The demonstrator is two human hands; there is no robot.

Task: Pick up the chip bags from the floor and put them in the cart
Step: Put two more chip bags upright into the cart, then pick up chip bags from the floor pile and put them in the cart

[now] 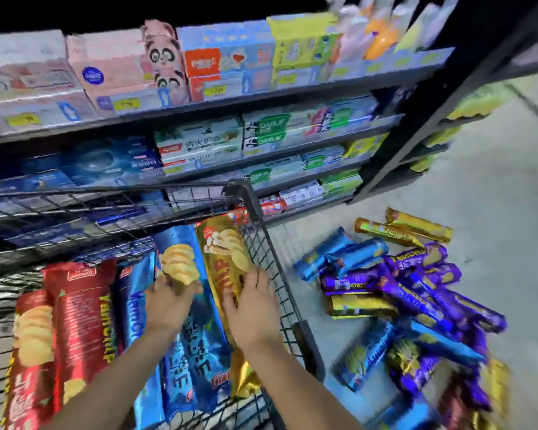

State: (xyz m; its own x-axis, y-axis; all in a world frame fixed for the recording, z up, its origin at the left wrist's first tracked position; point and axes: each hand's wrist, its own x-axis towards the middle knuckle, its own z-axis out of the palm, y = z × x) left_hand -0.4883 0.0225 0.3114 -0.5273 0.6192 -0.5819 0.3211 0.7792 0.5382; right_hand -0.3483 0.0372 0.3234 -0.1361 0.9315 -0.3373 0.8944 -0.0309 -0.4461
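Observation:
A black wire cart [263, 240] fills the lower left and holds several long chip bags. Both of my hands are inside it. My left hand [168, 301] lies on a blue chip bag [196, 346], fingers spread over its printed chips. My right hand [252, 301] rests on a gold chip bag [224, 259] that leans against the cart's right wall. Whether either hand grips its bag is blurred. Red chip bags [78, 308] lie at the cart's left. On the floor to the right is a pile of purple [416, 290], blue [339, 256] and gold [416, 228] chip bags.
Black store shelves [261, 97] stocked with toothpaste and tissue boxes stand right behind the cart. A second shelf unit [432, 128] ends at the upper right. Grey floor [494, 187] stretches beyond the pile.

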